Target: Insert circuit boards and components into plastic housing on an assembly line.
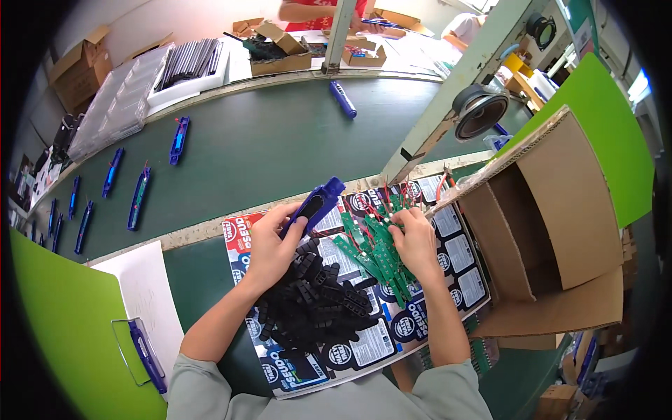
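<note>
My left hand is closed around a long blue plastic housing with a black insert in its hollow side, tilted up to the right. On the right, my right hand has its fingertips bent together at the top of a pile of narrow green circuit boards with red wires. It pinches at one of the boards there, though the fingers partly hide it. Below my left hand lies a heap of small black plastic parts. Both piles rest on a printed sheet covered in labels.
Beyond a pale ledge runs a dark green conveyor belt with several blue housings on it. An open cardboard box stands at right, near a metal post with a speaker. Another person works across the belt.
</note>
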